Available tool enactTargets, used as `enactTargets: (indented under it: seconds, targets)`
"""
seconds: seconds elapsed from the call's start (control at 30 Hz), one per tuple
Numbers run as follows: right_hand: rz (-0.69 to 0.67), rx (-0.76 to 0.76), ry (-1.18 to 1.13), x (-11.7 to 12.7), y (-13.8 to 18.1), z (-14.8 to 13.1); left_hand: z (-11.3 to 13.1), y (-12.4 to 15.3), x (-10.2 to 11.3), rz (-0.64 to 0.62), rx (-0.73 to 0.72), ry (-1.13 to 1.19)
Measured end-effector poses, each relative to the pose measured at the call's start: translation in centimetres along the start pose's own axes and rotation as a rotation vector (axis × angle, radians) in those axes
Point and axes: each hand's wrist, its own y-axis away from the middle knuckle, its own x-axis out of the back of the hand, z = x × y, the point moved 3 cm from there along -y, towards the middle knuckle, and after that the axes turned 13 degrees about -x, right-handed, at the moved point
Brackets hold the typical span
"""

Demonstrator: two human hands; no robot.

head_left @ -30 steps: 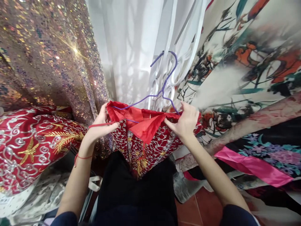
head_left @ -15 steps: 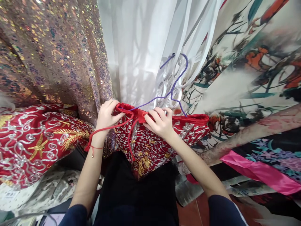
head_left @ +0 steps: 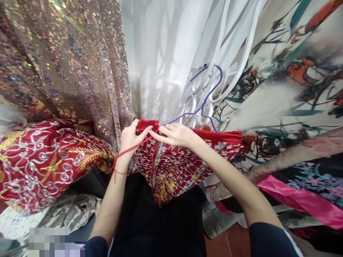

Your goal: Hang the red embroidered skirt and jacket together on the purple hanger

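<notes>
A red garment (head_left: 177, 167) with silver swirls and gold embroidery hangs in front of me, its plain red waistband (head_left: 218, 136) along the top. My left hand (head_left: 131, 137) grips the waistband at its left end, the thumb pointing right. My right hand (head_left: 175, 135) is at the middle of the band, its index finger stretched toward the left thumb, fingertips nearly meeting at the red cord (head_left: 134, 145). The cord runs from there across my left wrist. A purple hanger (head_left: 203, 107) sits behind the band, its lower part hidden by the garment and my right hand.
A sequined curtain (head_left: 88, 64) hangs at the left, above another red embroidered piece (head_left: 50, 164). White scrollwork (head_left: 227, 53) stands behind the hanger. Floral fabric (head_left: 289, 82) fills the right, with a pink ribbon (head_left: 302, 200) below it.
My right hand has moved toward my left hand along the band, its fingers now reaching the left thumb. The waistband's left end is folded flatter. The whole view has shifted slightly.
</notes>
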Motion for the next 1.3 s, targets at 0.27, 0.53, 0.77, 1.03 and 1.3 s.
enactTargets:
  seconds: [0.27, 0.53, 0.77, 1.03, 1.3]
  targets:
    - [-0.175, -0.294, -0.269, 2.7, -1.6, 1.0, 0.9, 0.6, 0.0, 0.026, 0.050, -0.004]
    - [-0.352, -0.807, -1.257, 2.3, -7.0, 5.7, 1.1, 1.6, -0.1, 0.080, 0.056, -0.089]
    - [-0.133, -1.093, -0.972, -0.9, -8.7, 6.2, 1.8, 2.0, 0.4, 0.070, 0.057, -0.112]
    - [0.568, -0.999, -0.712, 6.4, 3.0, -6.2, 1.8, 1.8, 0.5, 0.075, 0.068, -0.093]
    - [-0.208, -1.671, -1.099, -7.9, 8.7, -18.5, 2.1, 2.1, 0.1, 0.145, 0.077, -0.020]
